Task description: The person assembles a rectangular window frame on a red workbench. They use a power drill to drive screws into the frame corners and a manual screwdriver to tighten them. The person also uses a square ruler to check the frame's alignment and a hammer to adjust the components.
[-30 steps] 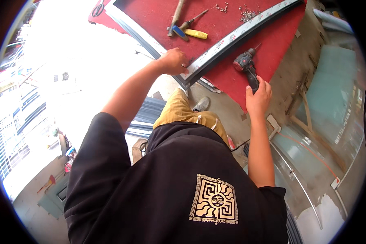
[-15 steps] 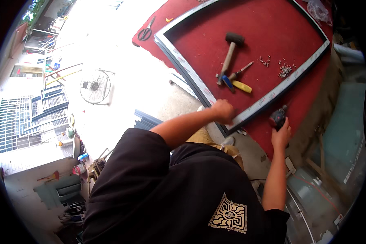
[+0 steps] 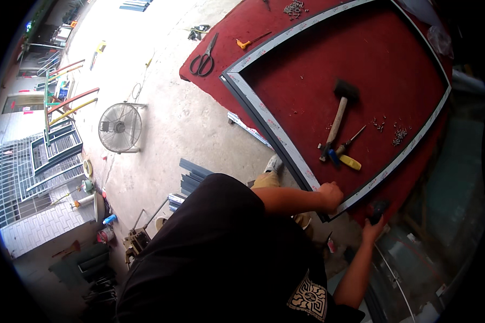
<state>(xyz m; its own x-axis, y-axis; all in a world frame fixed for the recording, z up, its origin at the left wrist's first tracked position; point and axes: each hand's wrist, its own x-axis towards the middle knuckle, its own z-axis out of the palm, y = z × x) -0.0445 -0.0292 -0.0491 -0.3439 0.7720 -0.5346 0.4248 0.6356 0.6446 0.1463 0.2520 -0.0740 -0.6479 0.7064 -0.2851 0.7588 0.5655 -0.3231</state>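
Tabletop (image 3: pixel 302 110) roomy inside frame (image 3: pixel 275 132); left hand (image 3: pixel 330 198) at corner (image 3: pixel 344 208), grip unclear; right hand (image 3: pixel 371 229) clamped on drill (image 3: pixel 379 208).

My right hand (image 3: pixel 371 231) hides the grip of the drill (image 3: pixel 379 209), its body too dark and blurred for me to make out the bit; my left hand (image 3: pixel 330 197) covers part of the frame (image 3: pixel 275 132) near a corner, my fingertips unclear. The metal bits (image 3: pixel 399 136) are too small to identify; my black shirt (image 3: pixel 210 258) hides most of my trousers (image 3: pixel 266 181) and runs off the lower edge.
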